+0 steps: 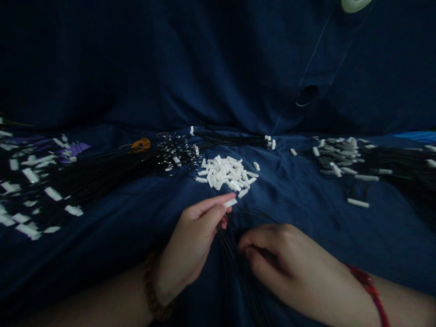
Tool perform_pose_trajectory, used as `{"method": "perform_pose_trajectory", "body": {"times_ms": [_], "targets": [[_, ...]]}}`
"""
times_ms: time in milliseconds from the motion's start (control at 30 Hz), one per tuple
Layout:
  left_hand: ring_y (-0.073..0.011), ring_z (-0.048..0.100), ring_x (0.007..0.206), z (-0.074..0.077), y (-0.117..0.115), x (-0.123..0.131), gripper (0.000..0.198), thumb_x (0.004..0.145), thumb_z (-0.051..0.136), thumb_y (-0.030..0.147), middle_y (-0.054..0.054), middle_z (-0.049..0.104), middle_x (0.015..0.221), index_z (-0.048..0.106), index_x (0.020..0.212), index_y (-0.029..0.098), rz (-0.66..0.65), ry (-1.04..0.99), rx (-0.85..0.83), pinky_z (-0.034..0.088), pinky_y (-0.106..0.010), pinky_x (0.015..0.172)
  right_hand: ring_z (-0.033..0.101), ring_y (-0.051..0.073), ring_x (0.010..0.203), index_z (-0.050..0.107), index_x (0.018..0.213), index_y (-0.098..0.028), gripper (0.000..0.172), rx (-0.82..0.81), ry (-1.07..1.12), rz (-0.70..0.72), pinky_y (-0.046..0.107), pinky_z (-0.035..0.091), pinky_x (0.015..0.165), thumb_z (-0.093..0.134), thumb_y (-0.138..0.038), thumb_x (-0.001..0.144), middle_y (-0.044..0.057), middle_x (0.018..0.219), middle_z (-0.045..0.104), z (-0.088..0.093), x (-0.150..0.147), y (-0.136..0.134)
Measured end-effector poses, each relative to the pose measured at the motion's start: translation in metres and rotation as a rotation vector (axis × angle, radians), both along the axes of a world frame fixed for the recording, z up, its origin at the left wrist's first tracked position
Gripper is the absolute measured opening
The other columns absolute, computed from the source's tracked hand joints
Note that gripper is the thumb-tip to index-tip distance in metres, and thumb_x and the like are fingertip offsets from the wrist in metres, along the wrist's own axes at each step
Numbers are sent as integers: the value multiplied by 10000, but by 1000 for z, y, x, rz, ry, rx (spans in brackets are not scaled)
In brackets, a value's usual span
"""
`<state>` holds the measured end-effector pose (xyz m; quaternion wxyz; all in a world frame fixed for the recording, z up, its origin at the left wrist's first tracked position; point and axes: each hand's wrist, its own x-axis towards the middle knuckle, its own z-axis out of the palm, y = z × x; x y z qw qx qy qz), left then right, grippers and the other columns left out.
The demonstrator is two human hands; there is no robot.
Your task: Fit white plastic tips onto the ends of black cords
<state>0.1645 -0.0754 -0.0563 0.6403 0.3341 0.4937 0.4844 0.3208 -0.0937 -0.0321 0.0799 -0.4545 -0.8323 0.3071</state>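
Between thumb and forefinger, my left hand (194, 236) pinches a small white connector housing (230, 203), just in front of a heap of loose white connector housings (225, 172). Thin black wires (235, 263) run from below its fingers down toward me. Close by on the right is my right hand (286, 259), its fingers curled and closed at the edge of these wires. Whatever its fingertips hold, if anything, is hidden. A thin black wire also passes behind its knuckles.
A bundle of black wires (102, 175) with bright bare ends lies left, white connectors (30, 175) at its other end. More connector-ended wires (340, 154) lie right. A short black bundle (231, 138) and an orange coil (140, 144) lie behind. Dark blue cloth (293, 195) covers the surface.
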Motion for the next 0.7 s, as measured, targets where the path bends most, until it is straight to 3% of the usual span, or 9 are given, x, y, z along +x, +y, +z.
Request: {"method": "perform_pose_trajectory", "body": {"times_ms": [200,500,700], "targets": [[-116,504,748,2,-1,0,251,727,588,245,-52,656,893,688,945,169,0,12,-12,379,-238,681,478,87,523,582,732,-207,202,-232,122,-83,194,304,458,399,-147,791,-44,606,550,-3,-1,3],[-119,513,758,2,-1,1,248,731,589,250,-52,657,893,688,945,172,1,18,-9,383,-237,680,493,89,564,587,731,-199,133,-299,132,-63,175,332,486,464,-188,781,-39,628,563,-1,1,5],[-104,499,737,2,-1,0,235,738,585,246,-35,654,876,687,940,183,-10,22,-13,378,-227,677,534,95,576,571,737,-165,139,-458,180,-61,171,375,506,452,-200,799,-11,633,582,0,6,8]]}}
